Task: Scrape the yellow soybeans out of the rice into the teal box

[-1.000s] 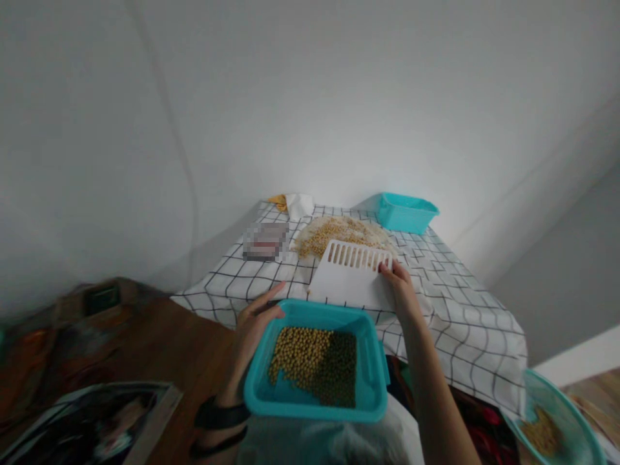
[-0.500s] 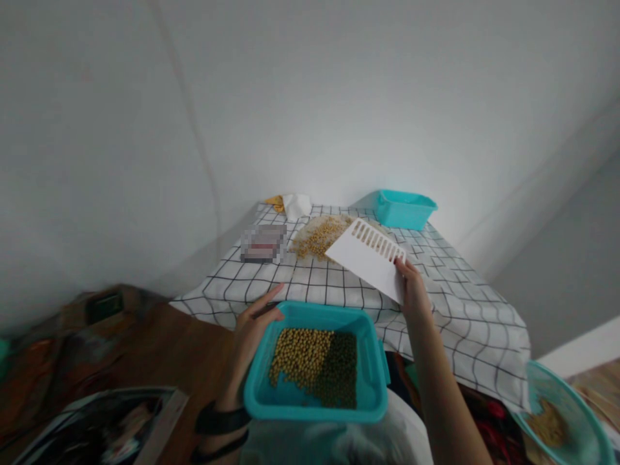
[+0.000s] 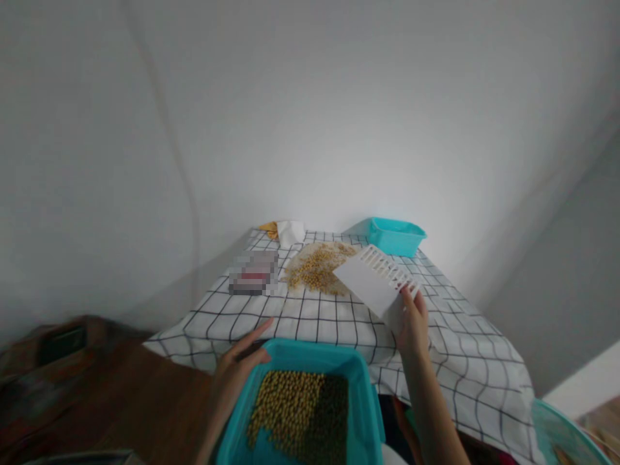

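Observation:
A turquoise plastic basin (image 3: 365,394) is low in front of me, on my lap side of the table. Soybean-like yellow beans (image 3: 285,400) lie in it, with darker ones to the right under a shadow. My left hand (image 3: 245,358) grips the basin's left side, thumb over the rim and index finger stretched forward. In my right hand (image 3: 411,316) is a white flat board (image 3: 371,284) with a row of slots along its far edge, held tilted above the table. Beyond the board, loose yellow beans (image 3: 317,268) are spread on a pale round surface.
A checked cloth (image 3: 300,316) covers the table. At the back right stands a second turquoise basin (image 3: 397,239). A white cloth (image 3: 290,232) lies at the back left, near a blurred-out item (image 3: 254,273). A pale green tub (image 3: 562,429) sits low right.
My view has tilted upward, so the table and basin appear lower. The board in my right hand has tipped a little flatter. My left hand stays at the basin.

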`<state>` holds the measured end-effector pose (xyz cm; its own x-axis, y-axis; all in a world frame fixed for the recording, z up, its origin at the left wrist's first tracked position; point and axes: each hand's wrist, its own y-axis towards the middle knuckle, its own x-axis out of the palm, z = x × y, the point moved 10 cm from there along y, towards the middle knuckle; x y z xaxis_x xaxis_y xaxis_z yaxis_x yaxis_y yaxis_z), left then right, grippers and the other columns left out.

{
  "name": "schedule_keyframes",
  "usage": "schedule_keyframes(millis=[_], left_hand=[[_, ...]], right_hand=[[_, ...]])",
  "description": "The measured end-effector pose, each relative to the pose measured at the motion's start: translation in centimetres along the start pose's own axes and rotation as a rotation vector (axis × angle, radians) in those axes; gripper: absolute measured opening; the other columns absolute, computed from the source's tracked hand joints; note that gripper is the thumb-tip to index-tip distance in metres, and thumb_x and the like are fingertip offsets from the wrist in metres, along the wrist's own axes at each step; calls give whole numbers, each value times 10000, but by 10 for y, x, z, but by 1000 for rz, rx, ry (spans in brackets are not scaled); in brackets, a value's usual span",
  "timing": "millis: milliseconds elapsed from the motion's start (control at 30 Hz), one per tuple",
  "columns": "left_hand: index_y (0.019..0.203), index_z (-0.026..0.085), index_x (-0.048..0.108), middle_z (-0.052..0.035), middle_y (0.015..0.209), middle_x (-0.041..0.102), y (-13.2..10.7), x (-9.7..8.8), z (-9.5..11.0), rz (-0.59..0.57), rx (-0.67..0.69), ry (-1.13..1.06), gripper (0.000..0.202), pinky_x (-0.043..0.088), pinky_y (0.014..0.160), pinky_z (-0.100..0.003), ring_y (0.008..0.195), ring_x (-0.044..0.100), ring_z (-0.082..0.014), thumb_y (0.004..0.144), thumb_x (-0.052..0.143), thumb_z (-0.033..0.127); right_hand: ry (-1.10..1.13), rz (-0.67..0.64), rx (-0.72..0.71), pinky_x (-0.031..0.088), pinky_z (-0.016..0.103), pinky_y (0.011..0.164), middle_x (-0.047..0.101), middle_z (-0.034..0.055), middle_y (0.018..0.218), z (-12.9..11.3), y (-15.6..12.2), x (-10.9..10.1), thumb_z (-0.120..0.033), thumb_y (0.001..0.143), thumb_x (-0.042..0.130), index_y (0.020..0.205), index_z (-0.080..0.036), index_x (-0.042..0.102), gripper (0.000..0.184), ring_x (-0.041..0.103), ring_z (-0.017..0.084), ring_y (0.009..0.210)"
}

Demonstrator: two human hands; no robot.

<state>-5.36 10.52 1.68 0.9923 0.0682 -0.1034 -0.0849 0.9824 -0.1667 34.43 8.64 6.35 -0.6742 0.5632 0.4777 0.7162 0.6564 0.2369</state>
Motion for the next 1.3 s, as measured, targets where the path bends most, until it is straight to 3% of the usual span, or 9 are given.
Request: schedule_keyframes(millis=[100, 267, 433, 567, 767, 967, 1067, 1200, 1300], left_hand=[[1309, 216, 647, 56, 535, 558, 3, -3, -1, 16, 16, 7, 673, 339, 485, -199, 510, 461, -118, 638, 648, 263], [1388, 220, 570, 47, 630, 656, 1, 1, -2, -19, 4, 51, 732, 331, 473, -194, 493, 470, -108, 661, 625, 283], [1406, 201, 546, 45, 621, 674, -2, 0, 1, -9, -10, 82, 748, 330, 468, -199, 472, 476, -111, 666, 600, 300], [1388, 182, 564, 33, 638, 684, -3, 0, 5, -10, 11, 79, 738, 353, 500, -195, 485, 484, -108, 665, 605, 319], [1398, 201, 559, 56, 541, 577, -2, 0, 3, -7, 2, 20, 771, 340, 497, -208, 521, 516, -137, 635, 637, 284], [1381, 192, 580, 21, 663, 678, 0, -2, 2, 15, -8, 39, 750, 384, 511, -209, 553, 555, -141, 638, 644, 274], [1392, 195, 567, 36, 611, 649, -3, 0, 3, 9, -5, 21, 759, 376, 497, -208, 516, 520, -131, 638, 634, 249], [1392, 200, 567, 63, 530, 586, -7, 3, 7, -1, 9, 13, 744, 320, 465, -205, 450, 433, -113, 652, 616, 256], [1375, 193, 586, 49, 573, 629, -8, 1, 8, 19, 27, 42, 731, 325, 477, -207, 466, 454, -118, 647, 614, 263]], right_hand=[[-59, 32, -157, 444, 257, 667, 693, 12, 930, -26, 11, -9, -469, 794, 665, 975, -214, 649, 313, 600, 148, 756], [-243, 74, -373, 441, 281, 734, 683, 23, 888, -58, 34, -19, -477, 808, 637, 897, -184, 641, 306, 599, 168, 803], [-300, 20, -341, 470, 364, 841, 731, 95, 1023, -43, 36, -12, -482, 807, 617, 1025, -171, 691, 386, 652, 246, 956], [-243, 8, -317, 472, 374, 895, 736, 85, 1084, -35, 25, -2, -454, 817, 624, 1067, -194, 709, 371, 657, 241, 998], [-198, -208, -291, 490, 342, 830, 749, 54, 991, -35, 14, 48, -431, 840, 636, 1003, -213, 731, 288, 658, 220, 900], [-209, -448, -293, 501, 350, 826, 743, 37, 864, -31, 3, 96, -429, 786, 694, 858, -241, 758, 211, 640, 252, 949], [-211, -497, -260, 498, 342, 807, 740, 32, 846, -25, -1, 99, -422, 784, 701, 850, -242, 764, 201, 641, 247, 912], [-193, -454, -215, 485, 330, 800, 744, 33, 914, -19, -1, 86, -422, 828, 667, 926, -230, 768, 238, 644, 220, 849], [-187, -437, -204, 482, 334, 829, 749, 35, 956, -16, -1, 82, -421, 836, 666, 969, -235, 765, 249, 648, 224, 898]])
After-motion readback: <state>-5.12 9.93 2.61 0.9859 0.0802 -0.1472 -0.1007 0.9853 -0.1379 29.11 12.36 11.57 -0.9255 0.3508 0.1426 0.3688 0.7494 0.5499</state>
